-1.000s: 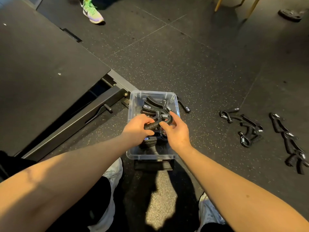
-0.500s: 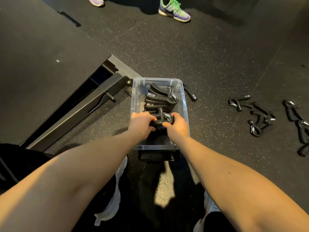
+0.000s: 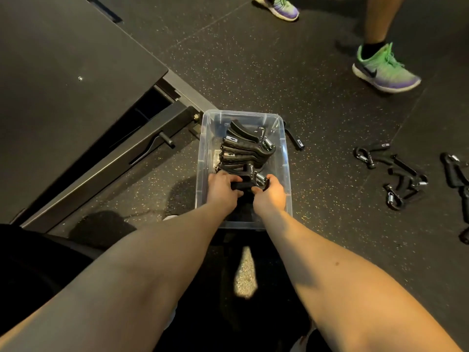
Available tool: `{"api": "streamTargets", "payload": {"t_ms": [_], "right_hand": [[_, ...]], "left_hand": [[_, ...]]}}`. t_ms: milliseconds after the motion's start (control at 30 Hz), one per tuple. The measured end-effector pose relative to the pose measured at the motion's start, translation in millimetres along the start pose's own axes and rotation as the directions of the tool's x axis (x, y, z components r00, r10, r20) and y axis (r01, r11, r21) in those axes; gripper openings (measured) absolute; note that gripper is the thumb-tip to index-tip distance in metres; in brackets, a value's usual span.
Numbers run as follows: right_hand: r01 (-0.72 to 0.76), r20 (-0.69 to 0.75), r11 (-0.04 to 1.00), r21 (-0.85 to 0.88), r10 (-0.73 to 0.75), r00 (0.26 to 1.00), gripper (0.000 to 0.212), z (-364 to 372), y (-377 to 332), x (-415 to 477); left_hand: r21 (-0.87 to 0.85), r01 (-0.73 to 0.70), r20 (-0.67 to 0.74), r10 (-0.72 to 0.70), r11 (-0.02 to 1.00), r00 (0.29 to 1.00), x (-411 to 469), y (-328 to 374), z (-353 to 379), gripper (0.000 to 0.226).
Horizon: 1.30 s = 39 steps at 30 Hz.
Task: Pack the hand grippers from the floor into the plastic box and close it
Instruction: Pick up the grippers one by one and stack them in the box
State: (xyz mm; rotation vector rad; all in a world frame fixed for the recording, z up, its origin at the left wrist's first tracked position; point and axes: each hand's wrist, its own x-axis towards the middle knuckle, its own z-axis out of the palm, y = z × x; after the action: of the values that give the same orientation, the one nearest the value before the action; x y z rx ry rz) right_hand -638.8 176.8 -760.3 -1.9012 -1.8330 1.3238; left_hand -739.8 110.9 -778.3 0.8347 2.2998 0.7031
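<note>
Head view: left hand (image 3: 222, 190) and right hand (image 3: 271, 195) both curl around one hand gripper (image 3: 250, 174), held low inside the open-topped plastic box (image 3: 286, 158) towards its near edge, spring end to the right. Packed grippers (image 3: 241, 148) are stacked towards the far edge. Loose grippers (image 3: 396, 174) lie on the floor (image 3: 317, 80) well right of the box, a single gripper (image 3: 294, 139) just beside its far right corner

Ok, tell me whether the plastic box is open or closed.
Open: no lid covers the plastic box; the left hand and right hand reach inside, holding a hand gripper.
</note>
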Motion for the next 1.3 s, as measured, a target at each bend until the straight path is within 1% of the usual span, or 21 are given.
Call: {"api": "streamTargets", "payload": {"t_ms": [33,167,233,333,433,600,667,733,833,933,1033,1167,1200,1267,1300], "right_hand": [[-0.010,0.002,1.000,-0.010,0.010,1.000,0.023,-0.6,0.7,2.4],[-0.063,0.035,0.998,-0.026,0.064,0.997,0.040,0.3,1.2,6.2],[-0.079,0.032,0.997,-0.025,0.079,0.996,0.044,3.5,2.6,10.1],[-0.088,0.025,0.995,-0.047,0.090,0.996,0.042,6.2,2.7,14.2],[-0.111,0.007,0.989,-0.096,0.112,0.994,0.040,7.5,2.6,16.7],[-0.146,-0.007,0.968,-0.206,0.148,0.989,0.021,12.4,7.1,21.3],[-0.145,0.002,0.963,-0.226,0.149,0.989,0.023,13.0,8.0,22.4],[-0.135,0.013,0.963,-0.233,0.142,0.990,0.028,13.1,8.0,22.2],[-0.128,0.037,0.967,-0.219,0.139,0.990,0.035,13.0,9.6,22.3],[-0.112,0.051,0.975,-0.194,0.124,0.991,0.034,10.9,10.2,22.0],[-0.098,0.092,0.983,-0.156,0.113,0.989,0.041,8.3,9.4,20.3],[-0.085,0.148,0.993,-0.083,0.096,0.984,0.052,17.5,31.1,36.7],[-0.069,0.163,0.996,-0.059,0.078,0.983,0.051,15.2,31.4,36.0],[-0.035,0.171,0.999,0.021,0.031,0.985,0.043,-4.2,7.1,12.5],[-0.038,0.185,0.997,0.071,0.024,0.982,0.048,-13.3,-2.0,5.0]], "left_hand": [[0.012,-0.001,0.012,0.001,1.000,1.000,2.4,-0.6,-0.6,0.042],[-0.001,0.005,0.045,-0.005,1.000,0.999,7.2,-8.3,2.9,0.043],[-0.015,0.021,0.052,-0.020,1.000,0.998,8.2,-11.8,6.6,0.043],[-0.023,0.024,0.045,-0.023,0.999,0.999,10.9,-12.5,10.2,0.043],[-0.067,0.040,0.049,-0.037,0.997,0.998,13.3,-12.7,12.9,0.042],[-0.093,0.020,0.106,-0.010,0.995,0.994,14.5,-15.3,17.6,0.042],[-0.089,0.009,0.124,0.002,0.996,0.992,14.7,-16.3,18.6,0.041],[-0.110,0.028,0.135,-0.013,0.994,0.991,16.1,-18.2,19.6,0.041],[-0.165,0.082,0.147,-0.058,0.983,0.987,18.3,-19.9,22.3,0.040],[-0.159,0.092,0.149,-0.068,0.983,0.986,19.2,-18.4,22.8,0.040],[-0.188,0.095,0.137,-0.070,0.978,0.988,19.8,-18.3,20.5,0.039],[-0.246,0.066,0.075,-0.048,0.967,0.996,14.6,-11.0,13.7,0.034],[-0.273,0.059,0.050,-0.047,0.960,0.998,11.9,-5.7,9.4,0.031],[-0.351,0.051,-0.005,-0.056,0.935,0.998,8.0,7.5,-0.7,0.026],[-0.393,0.049,-0.027,-0.064,0.918,0.998,6.4,15.0,-5.7,0.024]]}}
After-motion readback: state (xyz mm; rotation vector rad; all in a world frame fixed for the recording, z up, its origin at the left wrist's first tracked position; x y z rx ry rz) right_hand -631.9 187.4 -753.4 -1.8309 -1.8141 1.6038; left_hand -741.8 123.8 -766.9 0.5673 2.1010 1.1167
